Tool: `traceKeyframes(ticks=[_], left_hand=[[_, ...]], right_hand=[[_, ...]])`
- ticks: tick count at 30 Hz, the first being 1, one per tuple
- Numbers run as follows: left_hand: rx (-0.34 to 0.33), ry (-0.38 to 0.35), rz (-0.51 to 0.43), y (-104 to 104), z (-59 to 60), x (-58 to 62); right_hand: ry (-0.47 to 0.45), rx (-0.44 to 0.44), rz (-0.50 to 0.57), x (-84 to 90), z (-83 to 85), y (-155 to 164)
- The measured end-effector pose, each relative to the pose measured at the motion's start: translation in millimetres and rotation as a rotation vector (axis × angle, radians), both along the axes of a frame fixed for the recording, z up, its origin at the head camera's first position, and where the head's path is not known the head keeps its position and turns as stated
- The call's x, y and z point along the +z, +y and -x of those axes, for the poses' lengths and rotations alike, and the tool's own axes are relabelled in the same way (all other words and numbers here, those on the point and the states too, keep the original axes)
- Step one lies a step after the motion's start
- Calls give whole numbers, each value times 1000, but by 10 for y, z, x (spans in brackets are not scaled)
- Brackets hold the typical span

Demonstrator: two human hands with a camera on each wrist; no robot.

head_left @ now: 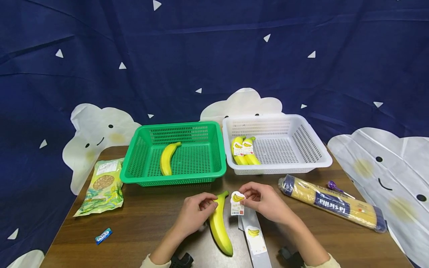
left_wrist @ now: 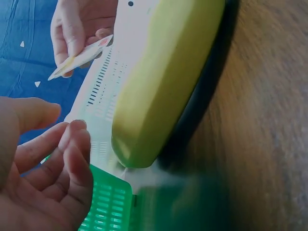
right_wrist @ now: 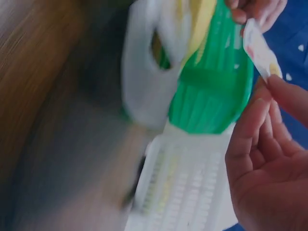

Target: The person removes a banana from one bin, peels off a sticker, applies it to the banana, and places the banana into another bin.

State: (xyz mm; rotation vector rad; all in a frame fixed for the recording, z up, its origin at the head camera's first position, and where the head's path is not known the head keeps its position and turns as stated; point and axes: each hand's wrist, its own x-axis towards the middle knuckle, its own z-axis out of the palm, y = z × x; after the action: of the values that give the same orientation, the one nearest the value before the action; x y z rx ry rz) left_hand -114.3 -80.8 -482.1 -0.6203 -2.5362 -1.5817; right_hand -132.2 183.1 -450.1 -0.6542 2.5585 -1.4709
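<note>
A yellow banana (head_left: 219,223) lies on the brown table (head_left: 151,227) in front of me. My left hand (head_left: 210,204) sits at its stem end with the fingertips against it. In the left wrist view that hand (left_wrist: 60,126) is loosely curled beside the banana (left_wrist: 163,82), with nothing between thumb and fingers. My right hand (head_left: 246,198) pinches a white label (head_left: 237,203) printed with a banana, just right of the stem. The right wrist view shows the label (right_wrist: 260,50) held at the fingertips of that hand (right_wrist: 270,96).
A strip of label backing (head_left: 255,236) lies under my right hand. Behind are a green basket (head_left: 140,158) with one banana (head_left: 166,158) and a white basket (head_left: 301,149) with two labelled bananas (head_left: 244,150). Spaghetti pack (head_left: 331,203) right, snack bag (head_left: 104,186) and blue candy (head_left: 103,235) left.
</note>
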Motion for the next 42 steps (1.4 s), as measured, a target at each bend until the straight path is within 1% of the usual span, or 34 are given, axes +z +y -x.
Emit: traceKeyframes(ticks=[2, 4, 8, 10, 12, 14, 17, 20, 22, 25, 27, 30, 33, 36, 39, 42], left_hand=[[-15, -32, -24, -2, -1, 3], [-20, -73, -52, -6, -6, 10], [-42, -153, -130, -10, -22, 33], [-54, -175, -159, -8, -34, 44], [-61, -180, -169, -5, -47, 42], [-59, -174, -160, -2, -58, 29], [-52, -151, -121, -1, -68, 5], [-45, -125, -86, -11, -61, -21], [-40, -122, -75, -25, -55, -31], [-32, -136, -60, -47, -46, -43], [-28, -160, -46, -58, -44, -52], [-12, -186, -8, -69, -48, -64], [14, -190, 30, -78, -57, -69], [42, -191, 71, -79, -58, -72], [55, -217, 99, -74, -54, -87], [57, -248, 97, -67, -50, -108]], right_hand=[[-73, 3, 43, 18, -3, -58], [-116, 5, 64, 22, -1, -114], [-126, 22, 51, -14, 6, -227], [-128, 34, 54, -39, -1, -283], [-135, 43, 66, -59, -15, -333], [-147, 51, 83, -70, -31, -375], [-159, 56, 92, -82, -52, -412], [-137, 57, 48, -99, -63, -420], [-109, 55, -5, -117, -63, -414], [-68, 75, -58, -139, -56, -401], [-50, 99, -81, -154, -48, -398], [-64, 138, -106, -181, -28, -414], [-104, 157, -142, -198, -1, -457], [-145, 169, -169, -195, 26, -508], [-177, 175, -191, -190, 41, -545], [-186, 168, -217, -196, 45, -567]])
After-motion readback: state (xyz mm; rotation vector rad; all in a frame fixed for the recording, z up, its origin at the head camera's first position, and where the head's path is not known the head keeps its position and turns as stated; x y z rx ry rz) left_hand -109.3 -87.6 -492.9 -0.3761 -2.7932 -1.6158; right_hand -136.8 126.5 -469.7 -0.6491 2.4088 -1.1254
